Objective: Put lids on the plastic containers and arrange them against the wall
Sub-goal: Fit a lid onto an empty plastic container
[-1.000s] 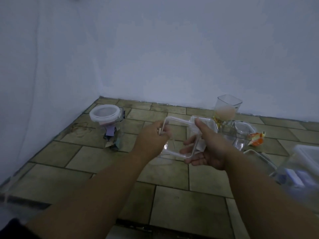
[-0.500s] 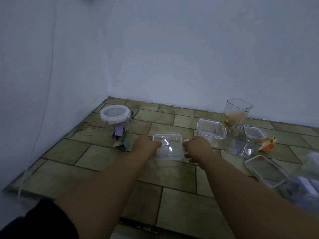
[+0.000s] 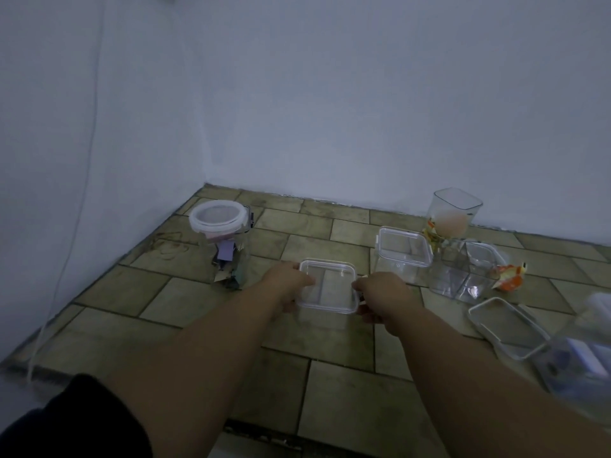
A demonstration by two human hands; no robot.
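A small clear square container with its lid on (image 3: 327,285) rests on the tiled floor between my hands. My left hand (image 3: 291,282) grips its left side and my right hand (image 3: 380,294) grips its right side. Behind it to the right stands a second lidded clear box (image 3: 401,251). A round jar with a white-rimmed lid (image 3: 220,241) stands at the left, near the corner. A tall open container (image 3: 454,213) stands near the back wall. A loose clear lid (image 3: 506,327) lies at the right.
An open clear square container (image 3: 463,272) sits right of the lidded box, with an orange wrapper (image 3: 509,277) beside it. A blurred clear box with purple items (image 3: 585,355) fills the right edge. The white back wall (image 3: 330,110) and left wall meet in a corner.
My hands brought the container and lid down from mid-air to the floor and now grip its two sides. The view shifted slightly left.
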